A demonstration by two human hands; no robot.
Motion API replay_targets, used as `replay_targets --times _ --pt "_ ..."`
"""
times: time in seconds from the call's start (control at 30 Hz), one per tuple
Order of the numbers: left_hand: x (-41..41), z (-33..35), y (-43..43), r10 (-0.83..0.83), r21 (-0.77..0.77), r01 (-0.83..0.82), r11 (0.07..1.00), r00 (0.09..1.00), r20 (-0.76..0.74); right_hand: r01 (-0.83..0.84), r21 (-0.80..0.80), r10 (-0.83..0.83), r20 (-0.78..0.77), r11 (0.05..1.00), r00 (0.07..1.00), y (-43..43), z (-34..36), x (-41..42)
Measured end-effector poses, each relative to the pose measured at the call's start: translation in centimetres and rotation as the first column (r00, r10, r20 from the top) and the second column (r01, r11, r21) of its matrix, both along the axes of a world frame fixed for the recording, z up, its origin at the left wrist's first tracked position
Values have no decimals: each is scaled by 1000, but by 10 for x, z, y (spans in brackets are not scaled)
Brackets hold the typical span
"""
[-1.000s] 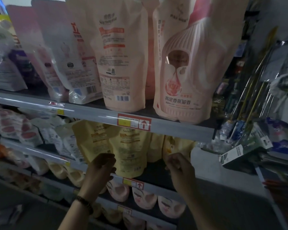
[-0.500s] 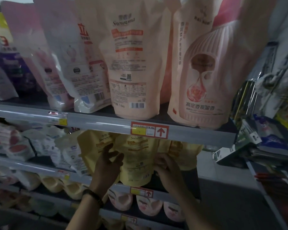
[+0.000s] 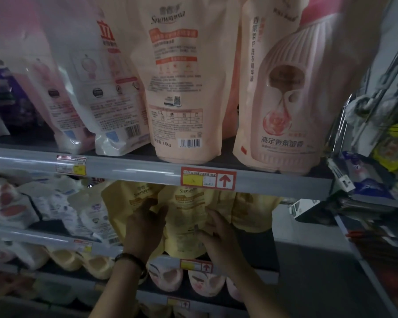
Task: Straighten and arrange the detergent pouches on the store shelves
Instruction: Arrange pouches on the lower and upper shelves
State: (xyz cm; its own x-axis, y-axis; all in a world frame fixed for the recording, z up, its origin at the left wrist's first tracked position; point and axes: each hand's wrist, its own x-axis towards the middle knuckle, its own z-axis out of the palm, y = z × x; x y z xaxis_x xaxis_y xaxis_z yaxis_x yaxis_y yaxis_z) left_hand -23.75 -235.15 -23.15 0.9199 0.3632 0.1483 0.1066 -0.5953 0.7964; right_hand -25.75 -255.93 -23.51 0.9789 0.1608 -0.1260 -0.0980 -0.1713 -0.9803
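Note:
Several yellow detergent pouches stand on the middle shelf. My left hand lies against the left side of the front yellow pouch, thumb across its edge. My right hand presses on the pouch's right lower part with fingers spread. Another yellow pouch leans behind on the left, and more yellow pouches stand to the right. On the upper shelf stand tall peach pouches and a pink one, with white pouches tilted at left.
White and red packs lie on the middle shelf at left. Pale tubs and pink pouches fill the lower shelf. A rack of hanging goods stands at the right beyond the shelf end. Red price tags sit on the shelf rails.
Both hands rose from the shelf edge and came onto the front yellow pouch, one on each side. The view moved closer to the shelves.

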Motion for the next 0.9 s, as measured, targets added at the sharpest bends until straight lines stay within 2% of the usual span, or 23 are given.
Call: replay_targets --times 0.1,0.2,0.37,0.53,0.9 --pt "1 -5 2 35 99 -45 994 995 98 -14 -22 14 17 1000 1000 1 -1 -3" --pt "0 -7 0 57 41 -65 997 985 165 -15 -34 16 16 999 1000 0 0 -4" --pt "-7 -11 -10 -8 127 -33 991 952 306 -28 -16 29 21 999 999 -4 6 -5" --pt "-18 -11 -26 18 -44 -6 999 958 285 -46 -8 46 13 999 999 -9 11 -7" --pt "-38 -5 -64 -46 -56 71 996 930 365 3 -16 -2 97 1000 995 -12 38 -20"
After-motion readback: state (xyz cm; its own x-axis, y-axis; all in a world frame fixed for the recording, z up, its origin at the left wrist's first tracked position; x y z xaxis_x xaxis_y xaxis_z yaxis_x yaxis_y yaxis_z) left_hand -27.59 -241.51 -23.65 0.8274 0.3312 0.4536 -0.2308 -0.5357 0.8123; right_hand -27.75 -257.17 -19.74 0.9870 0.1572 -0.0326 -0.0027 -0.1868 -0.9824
